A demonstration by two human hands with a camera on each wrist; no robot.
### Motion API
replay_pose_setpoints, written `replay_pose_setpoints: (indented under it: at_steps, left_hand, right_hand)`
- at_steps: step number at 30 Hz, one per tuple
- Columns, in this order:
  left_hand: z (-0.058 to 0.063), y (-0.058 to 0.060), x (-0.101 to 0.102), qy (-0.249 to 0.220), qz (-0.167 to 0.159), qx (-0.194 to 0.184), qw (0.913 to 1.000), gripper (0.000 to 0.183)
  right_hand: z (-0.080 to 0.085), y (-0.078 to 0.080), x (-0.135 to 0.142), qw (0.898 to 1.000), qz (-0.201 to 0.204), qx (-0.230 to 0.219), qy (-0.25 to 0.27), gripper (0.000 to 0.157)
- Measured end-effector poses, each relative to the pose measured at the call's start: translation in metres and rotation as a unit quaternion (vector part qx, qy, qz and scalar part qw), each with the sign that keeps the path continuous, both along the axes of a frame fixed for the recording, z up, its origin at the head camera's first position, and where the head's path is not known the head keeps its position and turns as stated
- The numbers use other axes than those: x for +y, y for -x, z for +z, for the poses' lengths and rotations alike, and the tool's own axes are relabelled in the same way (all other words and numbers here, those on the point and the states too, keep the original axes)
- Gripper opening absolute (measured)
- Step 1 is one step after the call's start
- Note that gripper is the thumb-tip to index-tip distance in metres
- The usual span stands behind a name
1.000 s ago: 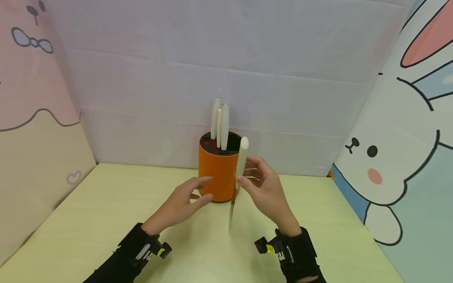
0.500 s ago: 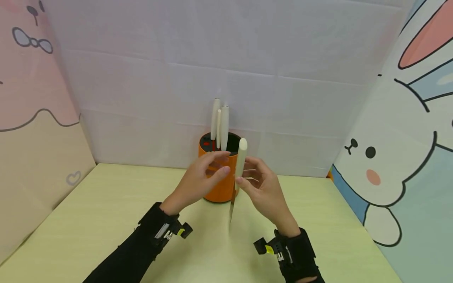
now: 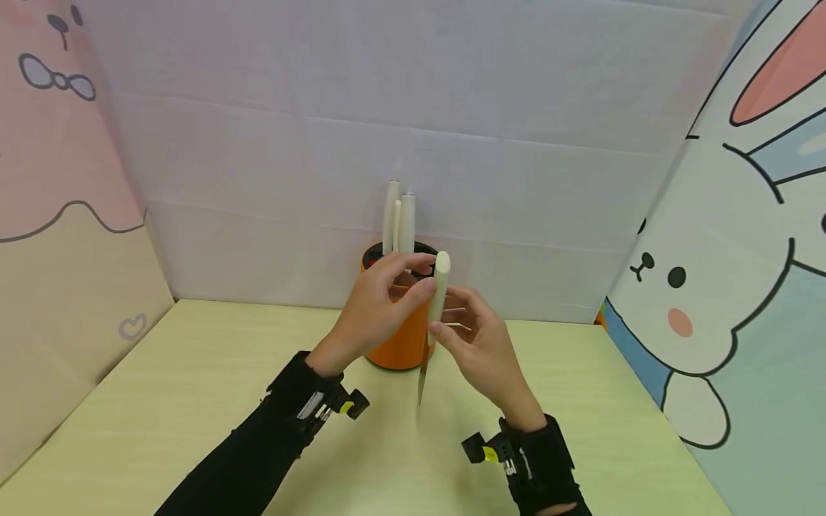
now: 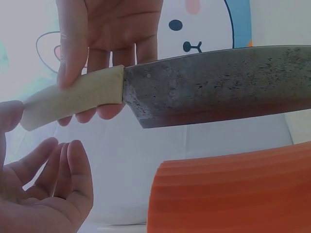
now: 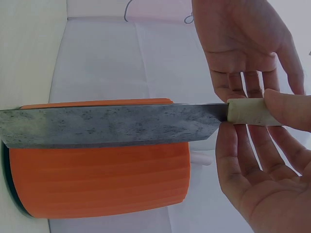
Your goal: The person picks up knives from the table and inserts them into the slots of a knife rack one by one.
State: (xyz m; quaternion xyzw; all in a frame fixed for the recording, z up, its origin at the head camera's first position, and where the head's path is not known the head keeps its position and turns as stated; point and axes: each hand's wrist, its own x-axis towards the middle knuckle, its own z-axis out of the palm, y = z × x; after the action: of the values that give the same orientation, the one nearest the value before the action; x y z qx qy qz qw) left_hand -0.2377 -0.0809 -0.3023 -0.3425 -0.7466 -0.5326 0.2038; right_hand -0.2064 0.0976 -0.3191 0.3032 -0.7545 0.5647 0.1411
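Observation:
A kitchen knife hangs point down in front of the orange knife block (image 3: 401,350). Its pale handle (image 3: 439,287) is pinched between the thumb and fingers of my right hand (image 3: 482,347). The broad, spotted grey blade (image 5: 116,126) shows whole heel and edge in the right wrist view. My left hand (image 3: 374,308) is raised beside the handle, fingers loosely bent. In the left wrist view its thumb (image 4: 9,115) meets the handle's butt end; whether it presses there I cannot tell. The block's top is partly hidden behind my left hand.
Several white handles (image 3: 406,221) stand up out of the block's black top. The block is on a pale yellow table (image 3: 245,401) close to a white back wall (image 3: 310,172). Printed cartoon panels (image 3: 684,322) flank the table on both sides.
My left hand has risen and moved right, from beside the block's lower front up to the knife handle. My right hand and the knife have stayed nearly still.

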Motion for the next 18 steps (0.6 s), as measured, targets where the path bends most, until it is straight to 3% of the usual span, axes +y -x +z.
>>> replay_pose_setpoints:
  at_steps: [8,18]
  left_hand:
    - [-0.010,0.019,0.007,-0.001,-0.001,0.039,0.9992,0.036]
    - [-0.011,0.018,0.011,-0.012,0.010,0.030,0.9994,0.038]
  right_hand:
    - [-0.001,0.000,0.000,1.000,-0.001,0.007,-0.003,0.042]
    - [0.000,-0.002,-0.003,1.000,-0.019,0.009,-0.007,0.041]
